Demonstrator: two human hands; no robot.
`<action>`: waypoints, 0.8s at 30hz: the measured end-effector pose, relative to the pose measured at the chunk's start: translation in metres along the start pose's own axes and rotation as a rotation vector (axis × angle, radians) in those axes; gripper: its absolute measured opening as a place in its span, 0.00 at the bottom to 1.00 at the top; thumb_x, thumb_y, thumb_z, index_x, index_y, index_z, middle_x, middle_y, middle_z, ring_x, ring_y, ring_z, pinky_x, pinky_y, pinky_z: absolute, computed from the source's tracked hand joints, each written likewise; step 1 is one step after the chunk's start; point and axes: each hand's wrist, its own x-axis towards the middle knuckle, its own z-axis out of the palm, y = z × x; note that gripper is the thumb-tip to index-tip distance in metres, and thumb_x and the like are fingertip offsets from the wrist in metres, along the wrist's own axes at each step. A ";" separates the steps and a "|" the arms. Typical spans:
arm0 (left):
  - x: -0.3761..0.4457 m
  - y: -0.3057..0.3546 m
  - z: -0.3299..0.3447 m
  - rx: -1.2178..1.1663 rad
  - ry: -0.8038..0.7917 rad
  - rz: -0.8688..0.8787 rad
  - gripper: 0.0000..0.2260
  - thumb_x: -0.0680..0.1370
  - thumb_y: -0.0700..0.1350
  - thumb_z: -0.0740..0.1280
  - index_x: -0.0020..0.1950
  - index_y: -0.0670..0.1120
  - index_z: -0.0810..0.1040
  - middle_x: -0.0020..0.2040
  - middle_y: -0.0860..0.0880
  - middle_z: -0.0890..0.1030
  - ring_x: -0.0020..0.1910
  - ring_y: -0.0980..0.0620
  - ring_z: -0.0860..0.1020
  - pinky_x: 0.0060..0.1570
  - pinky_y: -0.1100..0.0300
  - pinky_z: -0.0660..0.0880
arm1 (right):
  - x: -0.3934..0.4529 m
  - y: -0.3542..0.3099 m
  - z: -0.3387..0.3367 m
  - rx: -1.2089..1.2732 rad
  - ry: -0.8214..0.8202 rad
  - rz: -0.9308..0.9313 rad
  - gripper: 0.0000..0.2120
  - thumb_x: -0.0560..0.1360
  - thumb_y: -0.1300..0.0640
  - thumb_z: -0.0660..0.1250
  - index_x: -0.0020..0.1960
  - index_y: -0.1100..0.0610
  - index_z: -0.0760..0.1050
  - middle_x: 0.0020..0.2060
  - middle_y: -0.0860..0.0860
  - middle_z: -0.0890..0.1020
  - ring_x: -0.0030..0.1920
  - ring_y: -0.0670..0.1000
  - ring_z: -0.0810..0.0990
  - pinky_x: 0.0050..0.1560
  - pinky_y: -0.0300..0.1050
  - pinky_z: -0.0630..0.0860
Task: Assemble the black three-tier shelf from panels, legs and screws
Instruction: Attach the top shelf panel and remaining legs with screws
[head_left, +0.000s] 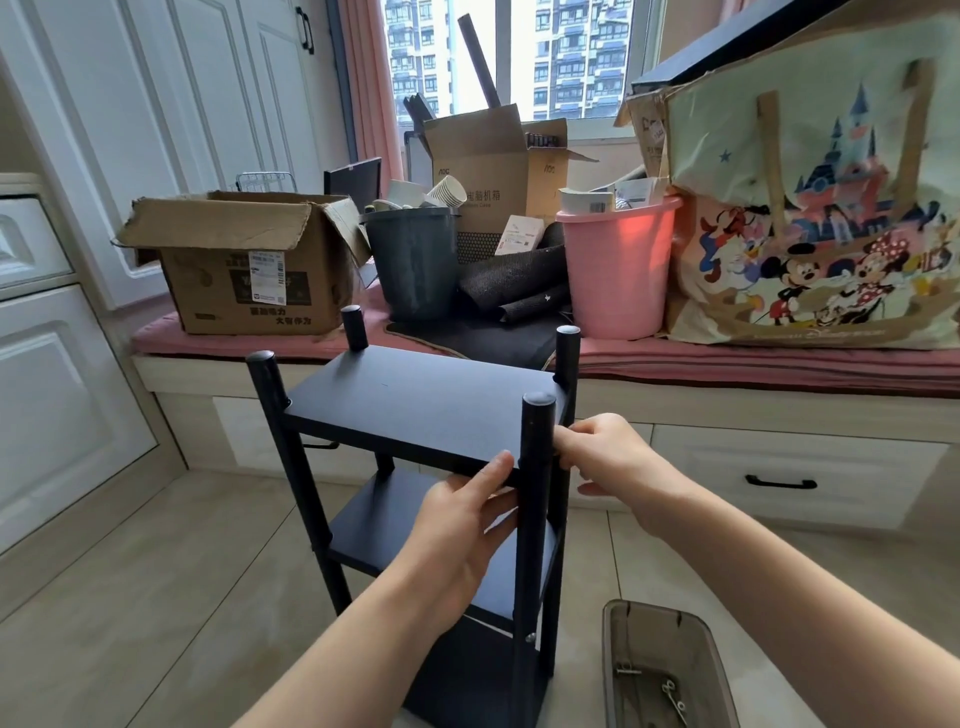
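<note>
The black three-tier shelf (415, 405) stands upright on the tiled floor, with three panels between round black legs. My left hand (462, 525) holds the front edge of the top panel, thumb on top and fingers underneath. Beside it rises the near right leg (535, 519). My right hand (602, 452) is at that leg just below its cap, fingers curled and pinching at the joint with the top panel; what it pinches is hidden. A small screw head (530, 638) shows low on the same leg.
A clear brown plastic tray (670, 670) with a few loose screws lies on the floor at the right. Behind the shelf a pink-cushioned window bench (727, 364) carries cardboard boxes, a grey bin, a pink bin and a cartoon tote bag. White cabinets line the left.
</note>
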 end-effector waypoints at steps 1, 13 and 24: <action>0.000 -0.001 0.000 -0.010 -0.016 0.012 0.18 0.76 0.50 0.69 0.59 0.40 0.81 0.54 0.41 0.86 0.54 0.47 0.85 0.51 0.57 0.81 | 0.001 -0.001 -0.001 -0.029 0.004 -0.015 0.29 0.74 0.39 0.67 0.48 0.68 0.80 0.36 0.52 0.78 0.37 0.49 0.73 0.47 0.50 0.77; 0.002 -0.010 0.007 -0.055 -0.051 0.056 0.17 0.76 0.55 0.67 0.55 0.44 0.84 0.56 0.42 0.85 0.55 0.49 0.84 0.56 0.53 0.73 | 0.002 0.007 -0.002 0.162 -0.090 0.024 0.21 0.73 0.40 0.69 0.45 0.59 0.81 0.38 0.50 0.81 0.32 0.43 0.80 0.37 0.39 0.79; 0.004 -0.007 0.008 -0.024 -0.137 0.052 0.15 0.77 0.55 0.66 0.53 0.47 0.86 0.53 0.45 0.85 0.53 0.52 0.84 0.56 0.53 0.72 | 0.000 0.013 -0.008 0.214 -0.133 0.026 0.23 0.74 0.37 0.69 0.53 0.57 0.82 0.49 0.53 0.85 0.44 0.50 0.85 0.44 0.42 0.82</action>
